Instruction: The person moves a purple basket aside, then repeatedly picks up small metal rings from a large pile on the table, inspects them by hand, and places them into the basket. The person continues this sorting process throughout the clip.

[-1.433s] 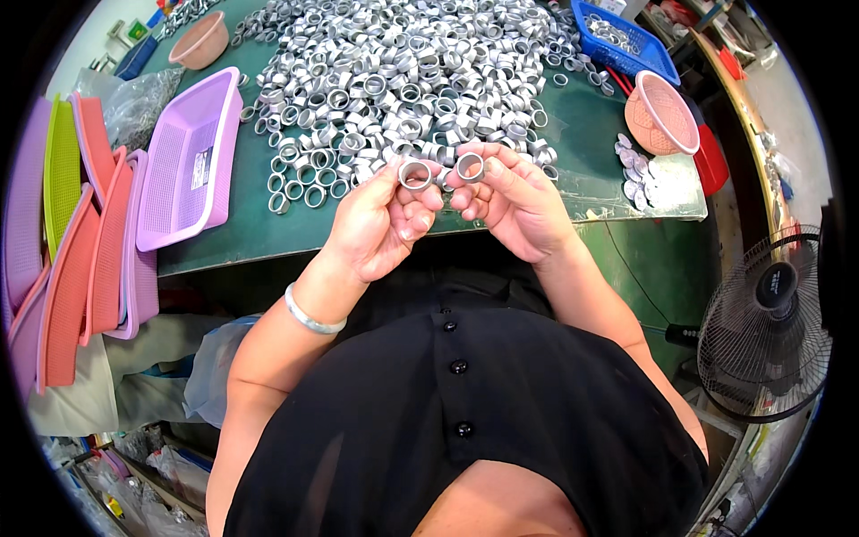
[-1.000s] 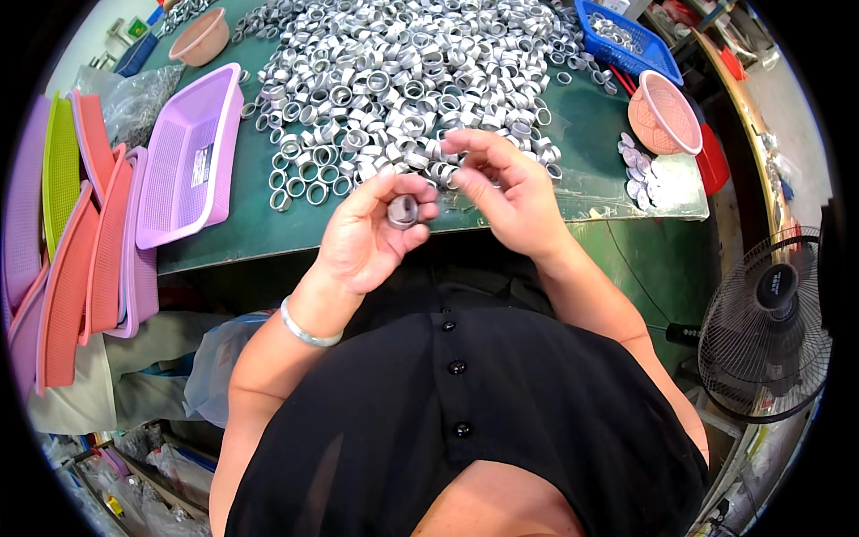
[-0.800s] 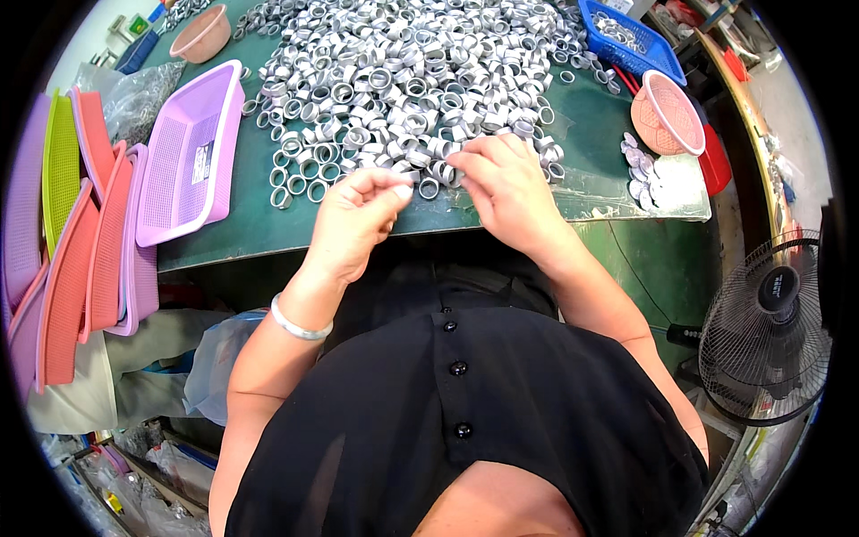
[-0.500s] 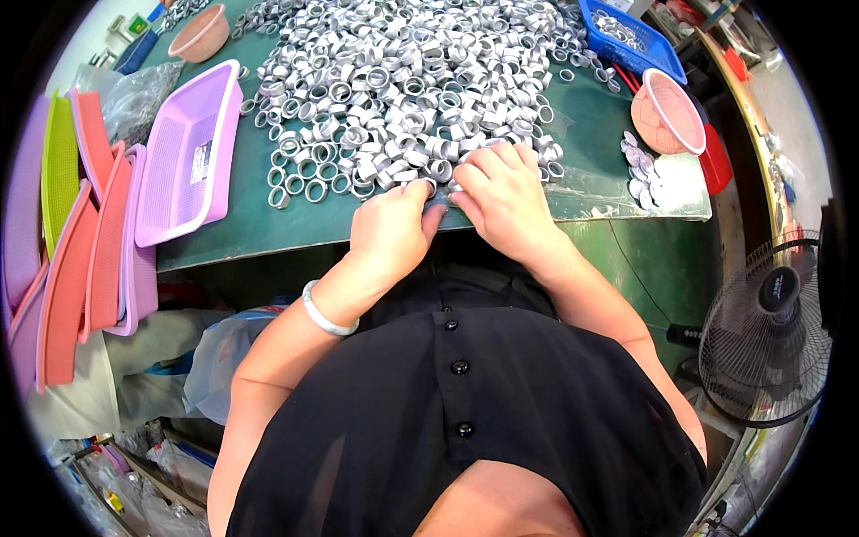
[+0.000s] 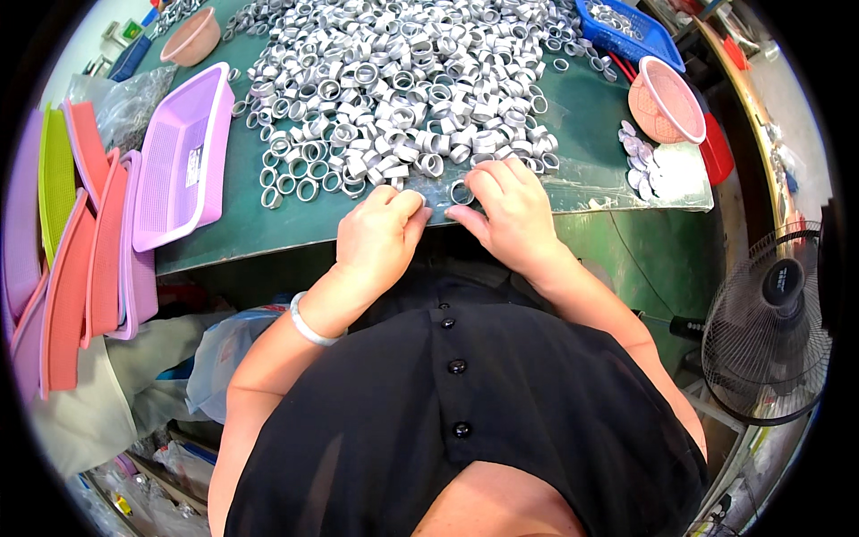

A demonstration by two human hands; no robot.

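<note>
A large heap of silver-grey metal rings (image 5: 394,85) covers the middle of the green table (image 5: 242,231). At the table's near edge my right hand (image 5: 512,215) holds a single metal ring (image 5: 462,191) between thumb and fingers. My left hand (image 5: 379,237) is closed just to the left of it, fingers curled and thumb drawn in. Whatever its fingertips hold, if anything, is hidden. The hands are a short way apart, in front of the heap's near edge.
A purple basket (image 5: 213,166) stands left of the heap, beside several stacked coloured baskets (image 5: 64,295). Flat silvery discs (image 5: 641,161) lie at the right, near a pink basket (image 5: 677,103) and a blue basket (image 5: 658,46). A black fan (image 5: 761,331) stands at the right.
My hands have drawn apart, the left one shifting left and down. A ring now shows at my right fingertips, and both hands are slightly back from the heap.
</note>
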